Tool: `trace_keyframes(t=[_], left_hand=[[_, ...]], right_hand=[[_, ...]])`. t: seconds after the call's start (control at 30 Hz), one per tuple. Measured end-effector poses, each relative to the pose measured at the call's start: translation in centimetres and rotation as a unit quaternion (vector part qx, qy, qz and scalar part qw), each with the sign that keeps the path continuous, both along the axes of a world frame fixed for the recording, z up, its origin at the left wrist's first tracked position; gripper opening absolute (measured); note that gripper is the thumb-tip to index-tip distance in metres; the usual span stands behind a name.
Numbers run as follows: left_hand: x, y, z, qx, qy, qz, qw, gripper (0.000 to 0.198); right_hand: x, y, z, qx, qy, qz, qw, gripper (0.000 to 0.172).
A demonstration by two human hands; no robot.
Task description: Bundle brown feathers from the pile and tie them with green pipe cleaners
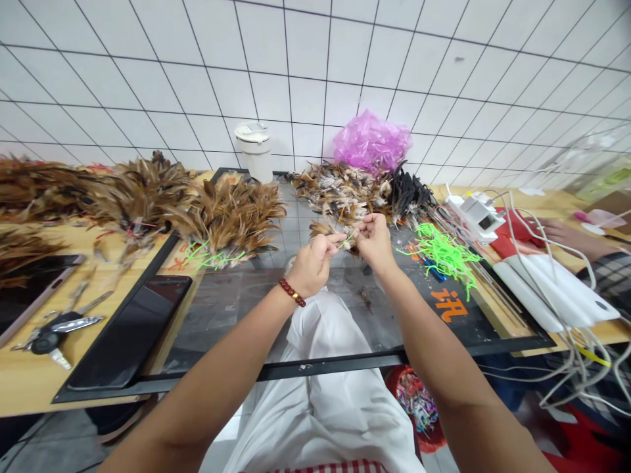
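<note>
Over the dark glass board, my left hand and my right hand almost meet, each with its fingers pinched together. A short piece of bright green string runs between the two sets of fingertips. Some pale feather fluff shows right by the fingertips; whether it is held too, I cannot tell. Just beyond my hands lies a heap of mixed brown and white feathers, with black feathers at its right end. To the left, brown feather bundles carry green string at their base.
Loose green strings lie right of my hands. A white cup and a pink plastic bag stand by the tiled wall. Phones and keys lie left; a charger, cables and another person's hand are right.
</note>
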State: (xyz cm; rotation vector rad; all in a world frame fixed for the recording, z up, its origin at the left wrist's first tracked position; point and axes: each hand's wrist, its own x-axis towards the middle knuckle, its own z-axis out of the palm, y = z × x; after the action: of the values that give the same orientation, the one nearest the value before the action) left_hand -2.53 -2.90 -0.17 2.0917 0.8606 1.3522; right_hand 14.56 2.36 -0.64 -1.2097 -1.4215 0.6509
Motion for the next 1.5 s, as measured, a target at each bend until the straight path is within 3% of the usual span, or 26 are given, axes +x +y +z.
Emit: trace_keyframes(t=[0.2,0.37,0.57,0.7,0.83,0.97,1.13,1.33,1.43,1.5], left_hand=[[0.3,-0.1,-0.1,-0.064,-0.050,0.036,0.996,0.010],[0.8,0.5,-0.3,-0.110,-0.093,0.088,0.986,0.032],[0.9,0.9,-0.8,-0.111,-0.055,0.155,0.980,0.023],[-0.2,1.3,0.3,-0.071,-0.020,0.202,0.977,0.016],[-3.9,2.0,2.7,-0.028,-0.051,0.286,0.956,0.018],[-10.0,2.2,5.3,0.017,-0.087,0.355,0.931,0.023],[-16.5,0.7,7.1,-0.035,-0.075,0.486,0.870,0.027],[-19.7,-1.2,6.4,-0.171,0.094,0.532,0.824,0.024],[-20.8,-0.9,5.0,-0.213,0.164,0.495,0.826,0.022],[-21.6,-0.4,4.2,-0.252,0.188,0.427,0.848,0.022]], right_hand=[[-0.8,-1.0,-0.6,0.001,-0.145,0.029,0.989,0.035],[-1.8,-2.3,-0.8,0.005,-0.298,0.054,0.953,0.050],[-1.8,-1.8,-1.5,0.017,-0.299,0.044,0.953,0.050],[-1.6,-1.6,-1.8,0.040,-0.283,0.051,0.957,0.046],[-1.5,-1.6,-2.0,0.061,-0.288,0.049,0.955,0.045],[-1.5,-1.7,-1.9,0.065,-0.285,0.053,0.955,0.044],[-1.5,-1.6,-1.9,0.069,-0.283,0.060,0.955,0.043],[-1.3,-1.5,-2.2,0.076,-0.284,0.058,0.954,0.041],[-1.3,-1.4,-2.2,0.081,-0.294,0.054,0.951,0.040],[-1.3,-1.4,-2.3,0.083,-0.298,0.054,0.949,0.039]])
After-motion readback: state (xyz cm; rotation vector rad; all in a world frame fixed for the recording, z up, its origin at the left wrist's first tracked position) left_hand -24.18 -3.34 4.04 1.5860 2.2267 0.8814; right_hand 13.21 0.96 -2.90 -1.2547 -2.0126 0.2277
